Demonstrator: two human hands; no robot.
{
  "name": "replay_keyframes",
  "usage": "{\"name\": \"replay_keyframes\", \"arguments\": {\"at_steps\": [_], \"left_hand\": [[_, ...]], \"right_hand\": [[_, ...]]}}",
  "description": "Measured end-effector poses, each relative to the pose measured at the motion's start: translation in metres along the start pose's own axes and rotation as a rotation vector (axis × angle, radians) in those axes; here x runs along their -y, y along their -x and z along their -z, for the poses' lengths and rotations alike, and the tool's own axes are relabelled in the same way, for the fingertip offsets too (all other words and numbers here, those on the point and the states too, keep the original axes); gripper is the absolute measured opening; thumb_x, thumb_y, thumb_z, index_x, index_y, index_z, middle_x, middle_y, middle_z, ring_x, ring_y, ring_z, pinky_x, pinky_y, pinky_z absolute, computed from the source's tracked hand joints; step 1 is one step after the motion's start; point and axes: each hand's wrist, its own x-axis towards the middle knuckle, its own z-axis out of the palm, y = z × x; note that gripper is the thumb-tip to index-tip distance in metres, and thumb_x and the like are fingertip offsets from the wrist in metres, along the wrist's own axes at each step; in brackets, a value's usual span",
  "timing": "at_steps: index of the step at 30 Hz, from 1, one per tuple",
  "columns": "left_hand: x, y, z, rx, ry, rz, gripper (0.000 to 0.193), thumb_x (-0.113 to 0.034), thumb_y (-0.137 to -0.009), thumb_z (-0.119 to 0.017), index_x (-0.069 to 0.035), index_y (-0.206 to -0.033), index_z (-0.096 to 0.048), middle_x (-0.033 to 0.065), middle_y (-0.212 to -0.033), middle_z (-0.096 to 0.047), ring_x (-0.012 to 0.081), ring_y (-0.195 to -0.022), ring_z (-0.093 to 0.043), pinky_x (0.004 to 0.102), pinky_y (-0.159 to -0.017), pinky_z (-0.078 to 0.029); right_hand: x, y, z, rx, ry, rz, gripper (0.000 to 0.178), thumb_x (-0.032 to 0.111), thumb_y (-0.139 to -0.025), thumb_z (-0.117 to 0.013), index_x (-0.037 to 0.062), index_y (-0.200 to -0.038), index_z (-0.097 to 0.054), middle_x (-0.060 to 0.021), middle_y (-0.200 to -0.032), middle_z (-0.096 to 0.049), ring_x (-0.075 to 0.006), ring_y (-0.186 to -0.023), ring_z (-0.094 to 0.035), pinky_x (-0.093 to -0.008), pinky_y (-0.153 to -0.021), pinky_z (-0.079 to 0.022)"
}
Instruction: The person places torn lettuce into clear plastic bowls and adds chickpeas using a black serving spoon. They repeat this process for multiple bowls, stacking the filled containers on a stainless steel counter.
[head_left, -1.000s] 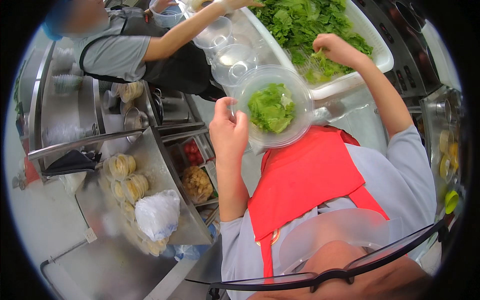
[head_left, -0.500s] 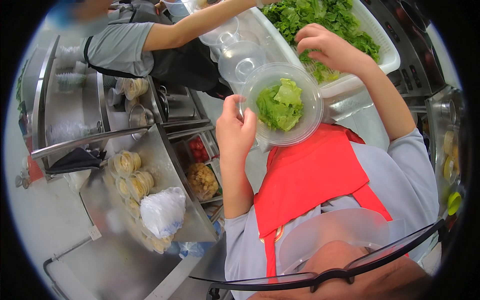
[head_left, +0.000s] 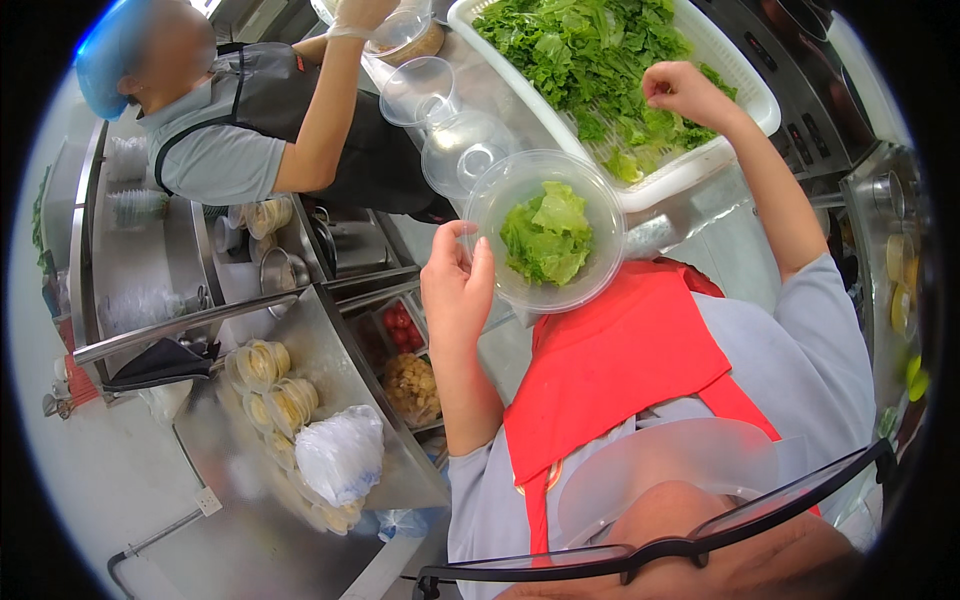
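Holding a round, clear plastic bowl (head_left: pixel 607 240)

The rim is clamped by the left hand (head_left: pixel 458 290), green leaf lettuce (head_left: pixel 548 235) inside. Beyond, the right hand (head_left: pixel 690 95) is curled above a white plastic crate (head_left: pixel 662 188); its grip cannot be told.

Lettuce (head_left: pixel 547 235) sits in the bowl (head_left: pixel 608 222), left hand (head_left: pixel 455 285) at its left rim. Two more bowls (head_left: pixel 450 165) lie beyond, left of the crate (head_left: pixel 665 192) of greens (head_left: pixel 590 60). Right hand (head_left: pixel 690 92) is over the crate; contact undetermined. Bag (head_left: pixel 342 455) and tubs (head_left: pixel 262 368) occupy the left counter (head_left: pixel 385 410).
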Motion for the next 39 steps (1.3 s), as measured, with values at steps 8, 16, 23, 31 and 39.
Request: {"name": "replay_keyframes", "arguments": {"at_steps": [8, 16, 23, 31, 39], "left_hand": [[-0.004, 0.001, 0.002, 0.011, -0.027, -0.033, 0.024, -0.019, -0.094, -0.067, -0.006, -0.114, -0.062, 0.0039, -0.059, -0.048, 0.0138, -0.053, -0.046, 0.0339, -0.053, -0.038], [0.009, -0.009, 0.004, 0.055, 0.112, 0.005, 0.027, -0.027, -0.102, -0.062, -0.002, -0.112, -0.064, -0.0028, -0.063, -0.050, 0.0052, -0.058, -0.048, 0.0236, -0.055, -0.037], [0.098, -0.129, -0.026, -0.162, -0.102, 0.366, 0.068, -0.051, -0.095, -0.062, 0.006, -0.131, -0.051, 0.0218, -0.098, -0.071, 0.0306, -0.075, -0.074, 0.0404, -0.062, -0.058], [0.140, -0.160, -0.065, -0.366, 0.221, 0.221, 0.039, -0.009, -0.088, -0.056, 0.008, -0.123, -0.052, 0.0207, -0.088, -0.069, 0.0258, -0.054, -0.069, 0.0375, -0.048, -0.056], [0.087, -0.075, 0.036, -0.786, 0.510, 0.031, 0.027, -0.001, -0.091, -0.050, 0.001, -0.115, -0.061, 0.0033, -0.065, -0.056, 0.0083, -0.049, -0.048, 0.0235, -0.043, -0.037]], "right_hand": [[0.155, 0.036, 0.021, -0.120, -0.460, 0.405, 0.011, -0.005, -0.085, -0.069, 0.0011, -0.091, -0.062, -0.0006, -0.094, -0.059, -0.0099, -0.086, -0.057, -0.0253, -0.073, -0.048], [0.173, 0.004, -0.058, 0.185, -0.055, 0.643, 0.015, 0.001, -0.082, -0.071, 0.0043, -0.096, -0.067, -0.0108, -0.109, -0.062, -0.0303, -0.109, -0.061, -0.0391, -0.090, -0.053], [0.030, -0.030, -0.087, 0.487, 0.640, -0.235, 0.102, 0.019, -0.068, -0.091, 0.0142, -0.155, -0.038, -0.0280, -0.153, -0.036, -0.0481, -0.143, -0.038, -0.0541, -0.116, -0.039], [-0.035, -0.013, -0.046, 0.408, 0.624, -0.137, 0.045, -0.002, -0.072, -0.074, 0.0058, -0.115, -0.065, -0.0208, -0.123, -0.060, -0.0408, -0.112, -0.062, -0.0470, -0.094, -0.052], [-0.108, 0.022, 0.009, 0.215, 0.691, -0.291, 0.045, 0.001, -0.079, -0.068, 0.0113, -0.122, -0.069, -0.0175, -0.122, -0.061, -0.0385, -0.112, -0.062, -0.0452, -0.093, -0.053]]}}
